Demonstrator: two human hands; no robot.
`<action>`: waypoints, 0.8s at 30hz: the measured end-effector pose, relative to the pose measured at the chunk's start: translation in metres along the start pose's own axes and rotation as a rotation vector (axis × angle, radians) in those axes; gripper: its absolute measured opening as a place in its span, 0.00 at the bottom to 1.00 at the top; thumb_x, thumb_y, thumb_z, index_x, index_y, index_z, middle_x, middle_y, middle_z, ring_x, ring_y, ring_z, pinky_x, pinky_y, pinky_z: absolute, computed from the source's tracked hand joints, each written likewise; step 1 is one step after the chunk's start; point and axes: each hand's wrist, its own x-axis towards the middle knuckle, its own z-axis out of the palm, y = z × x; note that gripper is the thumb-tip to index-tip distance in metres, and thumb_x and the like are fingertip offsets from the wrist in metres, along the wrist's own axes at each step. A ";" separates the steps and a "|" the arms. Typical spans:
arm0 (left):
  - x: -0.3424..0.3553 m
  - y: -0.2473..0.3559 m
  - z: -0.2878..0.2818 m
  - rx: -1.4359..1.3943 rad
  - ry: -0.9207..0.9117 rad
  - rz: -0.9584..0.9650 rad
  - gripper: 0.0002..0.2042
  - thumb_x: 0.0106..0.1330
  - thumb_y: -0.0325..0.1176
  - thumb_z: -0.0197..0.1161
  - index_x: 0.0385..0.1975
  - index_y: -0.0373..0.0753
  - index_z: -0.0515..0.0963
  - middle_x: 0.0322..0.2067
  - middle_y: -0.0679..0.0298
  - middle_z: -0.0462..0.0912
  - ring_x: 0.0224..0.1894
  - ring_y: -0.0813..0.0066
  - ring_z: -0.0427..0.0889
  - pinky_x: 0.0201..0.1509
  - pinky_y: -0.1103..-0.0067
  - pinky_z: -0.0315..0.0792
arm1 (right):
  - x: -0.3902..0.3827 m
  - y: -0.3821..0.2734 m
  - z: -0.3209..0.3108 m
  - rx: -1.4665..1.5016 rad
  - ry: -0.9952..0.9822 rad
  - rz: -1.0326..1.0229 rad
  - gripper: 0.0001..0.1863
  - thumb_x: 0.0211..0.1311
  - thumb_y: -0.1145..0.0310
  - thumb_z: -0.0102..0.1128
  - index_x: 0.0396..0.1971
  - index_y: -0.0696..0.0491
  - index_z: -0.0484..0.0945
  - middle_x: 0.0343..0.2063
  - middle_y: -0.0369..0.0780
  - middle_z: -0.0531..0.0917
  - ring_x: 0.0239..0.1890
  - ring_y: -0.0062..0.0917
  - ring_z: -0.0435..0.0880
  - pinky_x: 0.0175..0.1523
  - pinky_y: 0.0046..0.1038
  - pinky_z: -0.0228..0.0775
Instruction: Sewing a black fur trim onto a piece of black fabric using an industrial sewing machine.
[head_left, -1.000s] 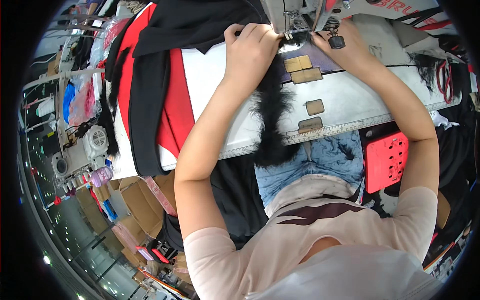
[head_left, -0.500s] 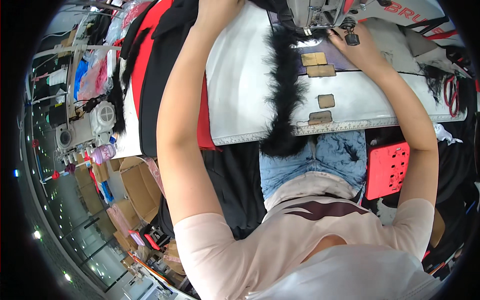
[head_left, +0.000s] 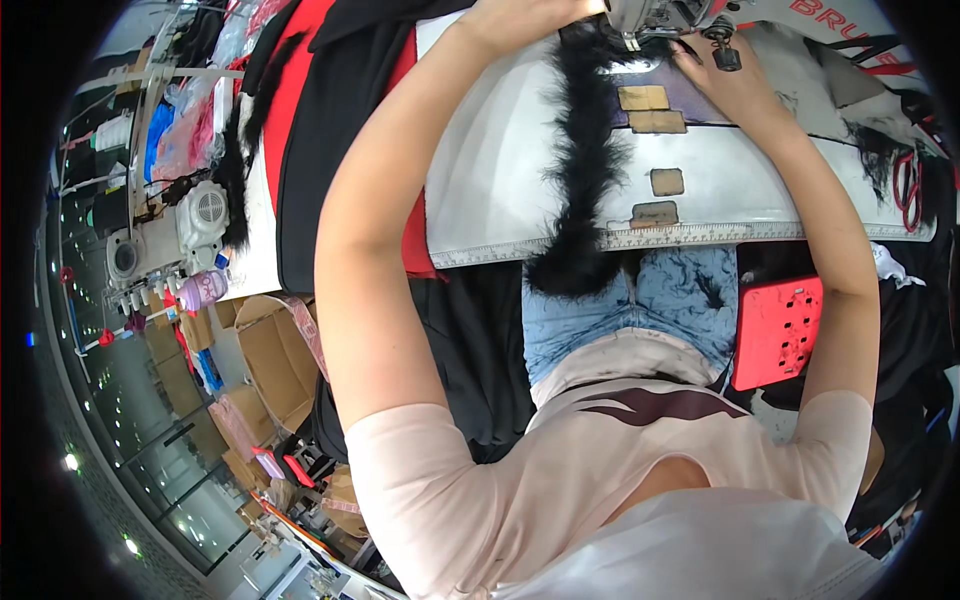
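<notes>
A black fur strip (head_left: 590,170) runs from under the sewing machine's presser foot (head_left: 632,42) down over the table's front edge, its lower end hanging over my lap. My left hand (head_left: 530,18) reaches along the top edge of the picture to the left side of the machine head. Its fingertips are cut off or hidden, so its grip does not show. Right of the needle, my right hand (head_left: 735,78) lies palm down on the machine bed, thumb stretched toward the dark fur at the foot. A machine knob (head_left: 722,45) covers part of its fingers.
Black fabric (head_left: 345,140) and red fabric (head_left: 283,85) lie left on the white table (head_left: 490,170). A ruler strip (head_left: 700,232) edges the table. Red-handled scissors (head_left: 906,190) lie far right. A red plastic panel (head_left: 778,330) is beside my lap; cardboard boxes (head_left: 275,345) stand lower left.
My left hand has moved right, closer to the machine head. The fur strip, table and machine appear slightly shifted right and up in view. My right hand stays beside the presser foot.
</notes>
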 end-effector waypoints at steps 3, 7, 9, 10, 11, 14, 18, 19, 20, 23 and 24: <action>0.000 -0.006 -0.008 -0.055 -0.013 0.023 0.07 0.61 0.34 0.52 0.35 0.46 0.75 0.39 0.69 0.80 0.50 0.71 0.72 0.57 0.71 0.62 | 0.000 0.000 0.000 -0.012 0.008 -0.027 0.11 0.59 0.65 0.64 0.37 0.57 0.80 0.27 0.47 0.82 0.30 0.42 0.81 0.37 0.38 0.72; -0.001 -0.006 -0.012 -0.080 -0.164 -0.042 0.06 0.61 0.33 0.53 0.34 0.46 0.77 0.37 0.70 0.80 0.48 0.72 0.73 0.55 0.71 0.62 | 0.003 0.002 -0.001 0.049 0.031 -0.036 0.12 0.59 0.66 0.64 0.38 0.57 0.79 0.27 0.48 0.82 0.29 0.43 0.80 0.35 0.38 0.72; -0.009 -0.008 -0.024 -0.127 -0.187 -0.099 0.06 0.60 0.32 0.54 0.35 0.46 0.77 0.36 0.70 0.81 0.47 0.72 0.73 0.54 0.71 0.62 | 0.003 -0.001 0.000 0.065 0.009 -0.013 0.12 0.60 0.66 0.64 0.38 0.57 0.79 0.27 0.48 0.82 0.29 0.44 0.80 0.35 0.38 0.72; -0.014 -0.006 -0.030 -0.119 -0.149 -0.086 0.07 0.60 0.32 0.55 0.36 0.46 0.78 0.36 0.70 0.80 0.47 0.73 0.73 0.53 0.71 0.62 | 0.002 -0.002 0.000 0.083 -0.015 0.009 0.12 0.60 0.66 0.64 0.38 0.57 0.79 0.28 0.48 0.81 0.30 0.44 0.80 0.35 0.38 0.72; -0.016 -0.004 -0.037 -0.110 -0.112 -0.075 0.08 0.59 0.32 0.57 0.38 0.46 0.78 0.37 0.71 0.80 0.47 0.73 0.73 0.52 0.72 0.62 | 0.003 -0.002 0.000 0.082 -0.013 0.009 0.12 0.60 0.66 0.64 0.38 0.57 0.79 0.28 0.48 0.81 0.30 0.44 0.80 0.35 0.38 0.72; -0.023 0.007 -0.044 -0.045 0.024 -0.058 0.10 0.58 0.31 0.57 0.40 0.47 0.78 0.39 0.72 0.79 0.47 0.75 0.74 0.50 0.72 0.62 | 0.003 -0.001 -0.004 0.063 -0.075 0.066 0.11 0.60 0.66 0.64 0.38 0.57 0.79 0.28 0.49 0.81 0.31 0.44 0.80 0.36 0.39 0.72; -0.032 0.017 -0.020 0.109 0.166 -0.018 0.12 0.55 0.30 0.60 0.40 0.46 0.77 0.41 0.71 0.78 0.47 0.75 0.74 0.51 0.71 0.62 | 0.004 -0.004 -0.004 0.079 -0.003 0.019 0.11 0.60 0.67 0.64 0.38 0.57 0.79 0.28 0.48 0.82 0.32 0.44 0.80 0.37 0.39 0.72; -0.030 0.019 -0.013 0.184 0.186 -0.004 0.13 0.54 0.31 0.62 0.40 0.45 0.77 0.41 0.71 0.78 0.47 0.75 0.74 0.51 0.71 0.62 | 0.004 -0.005 -0.004 0.079 0.020 -0.001 0.11 0.60 0.67 0.64 0.38 0.57 0.79 0.28 0.47 0.82 0.32 0.43 0.81 0.38 0.39 0.72; -0.018 0.028 -0.031 0.083 0.047 -0.110 0.13 0.54 0.32 0.63 0.40 0.44 0.77 0.40 0.70 0.78 0.48 0.74 0.74 0.52 0.69 0.62 | 0.004 -0.005 -0.004 0.076 0.019 0.003 0.11 0.60 0.67 0.64 0.38 0.57 0.79 0.28 0.47 0.82 0.32 0.43 0.81 0.38 0.39 0.72; -0.016 0.015 -0.009 0.046 0.174 -0.144 0.13 0.56 0.33 0.62 0.41 0.43 0.77 0.38 0.68 0.79 0.48 0.72 0.74 0.54 0.67 0.62 | 0.003 -0.006 -0.003 0.070 -0.019 0.001 0.11 0.61 0.66 0.63 0.38 0.57 0.80 0.28 0.47 0.83 0.33 0.43 0.81 0.39 0.39 0.72; -0.014 0.010 -0.010 -0.087 0.228 -0.161 0.09 0.58 0.33 0.63 0.38 0.43 0.79 0.37 0.68 0.79 0.47 0.70 0.74 0.53 0.67 0.61 | 0.003 -0.007 -0.002 0.062 -0.024 0.005 0.10 0.61 0.66 0.62 0.38 0.57 0.80 0.29 0.47 0.83 0.33 0.43 0.81 0.39 0.39 0.72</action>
